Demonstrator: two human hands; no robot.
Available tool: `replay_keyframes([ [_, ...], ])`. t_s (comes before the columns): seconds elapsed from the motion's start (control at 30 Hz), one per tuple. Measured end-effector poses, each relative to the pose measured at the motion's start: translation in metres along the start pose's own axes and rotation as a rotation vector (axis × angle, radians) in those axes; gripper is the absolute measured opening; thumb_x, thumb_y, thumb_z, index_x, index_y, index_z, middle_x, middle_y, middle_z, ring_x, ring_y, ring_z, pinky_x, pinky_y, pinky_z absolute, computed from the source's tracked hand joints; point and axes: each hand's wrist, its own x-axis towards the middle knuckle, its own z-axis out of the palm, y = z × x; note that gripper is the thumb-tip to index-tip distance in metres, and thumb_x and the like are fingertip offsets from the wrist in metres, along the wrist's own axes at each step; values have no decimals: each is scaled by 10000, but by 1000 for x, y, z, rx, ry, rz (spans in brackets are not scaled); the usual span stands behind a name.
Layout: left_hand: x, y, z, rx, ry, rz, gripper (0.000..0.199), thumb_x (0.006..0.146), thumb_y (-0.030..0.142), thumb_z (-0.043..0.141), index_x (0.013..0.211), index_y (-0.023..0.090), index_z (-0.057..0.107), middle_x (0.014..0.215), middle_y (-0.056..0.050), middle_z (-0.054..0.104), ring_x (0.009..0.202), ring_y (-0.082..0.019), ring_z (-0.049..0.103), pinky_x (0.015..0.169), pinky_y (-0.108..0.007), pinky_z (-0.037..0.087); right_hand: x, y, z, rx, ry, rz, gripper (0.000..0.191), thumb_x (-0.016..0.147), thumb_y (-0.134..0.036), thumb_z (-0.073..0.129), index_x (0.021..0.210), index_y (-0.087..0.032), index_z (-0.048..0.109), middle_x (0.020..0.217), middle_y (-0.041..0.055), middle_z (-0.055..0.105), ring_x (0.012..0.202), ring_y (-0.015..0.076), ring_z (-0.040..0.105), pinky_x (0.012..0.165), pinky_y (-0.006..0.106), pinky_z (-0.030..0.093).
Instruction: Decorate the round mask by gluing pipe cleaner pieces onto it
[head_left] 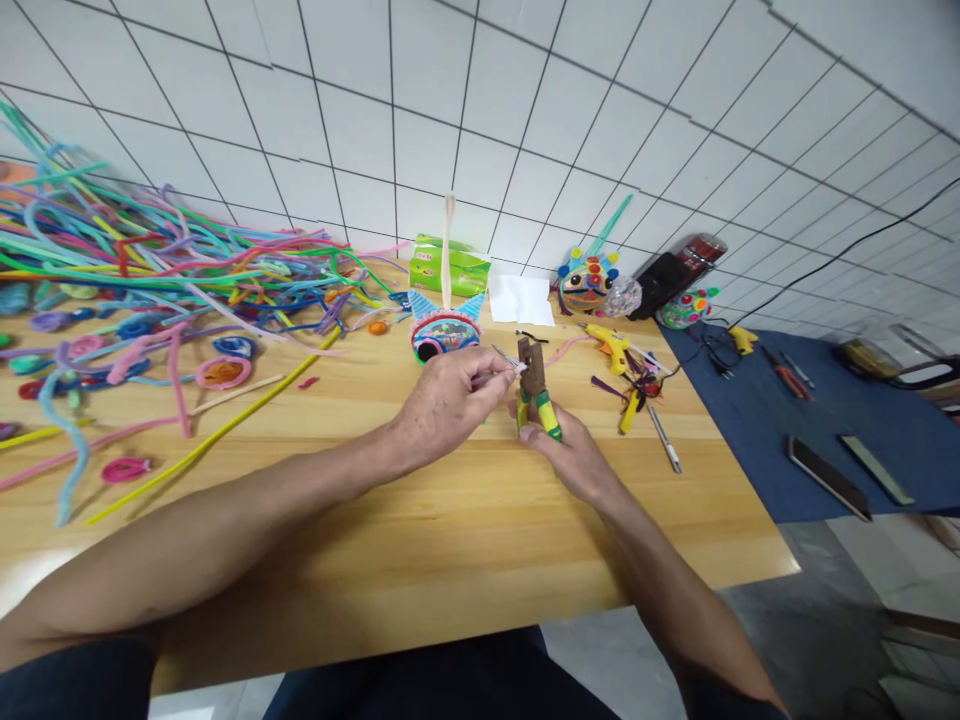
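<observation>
My right hand (576, 455) is wrapped round the yellow and green handles of a pair of pliers (533, 368), whose brown, rusty-looking head points up and away from me. Close beside the jaws, my left hand (450, 402) pinches a thin pale piece (511, 361); its exact kind is too small to make out. Whether the jaws touch that piece I cannot tell. Just beyond my left hand sits a colourful face-shaped craft (447, 330) with blue pointed ears, partly covered by the hand.
Many pipe cleaners (187, 260) pile up on the left. A green tissue pack (450, 268) and white paper (523, 301) lie behind. On the right are another decorated face (586, 282), a yellow glue gun (609, 345), a cutter knife (665, 438) and a phone (827, 476).
</observation>
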Motion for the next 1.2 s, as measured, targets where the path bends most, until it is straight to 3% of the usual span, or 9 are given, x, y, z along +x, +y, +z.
replay_keyframes([
  [0.17, 0, 1, -2, 59, 36, 87, 207, 987, 221, 565, 870, 165, 727, 799, -21, 728, 712, -130, 611, 697, -256, 454, -2, -1, 0, 0, -6, 14, 292, 813, -452, 661, 995, -224, 683, 933, 17, 693, 906, 241, 604, 855, 375, 461],
  [0.4, 1, -2, -1, 87, -65, 67, 212, 967, 172, 547, 801, 173, 679, 770, -9, 716, 677, -126, 594, 688, -258, 436, -4, -2, 0, 12, -14, 14, 279, 804, -438, 665, 991, -230, 660, 960, 20, 707, 910, 240, 613, 853, 374, 470],
  [0.7, 2, -6, -2, 98, -106, 60, 212, 975, 190, 550, 812, 167, 684, 741, 2, 674, 652, -120, 542, 648, -257, 382, 0, 4, 5, -4, -19, -23, 220, 834, -393, 632, 984, -235, 665, 1003, 26, 737, 931, 235, 640, 864, 367, 469],
  [1.2, 5, -7, -4, 145, -189, -24, 236, 1010, 238, 539, 823, 169, 666, 617, 55, 530, 552, -99, 428, 643, -270, 335, 2, 17, 18, -123, 69, -35, 174, 896, -392, 550, 984, -250, 596, 793, -3, 658, 741, 201, 607, 748, 344, 454],
])
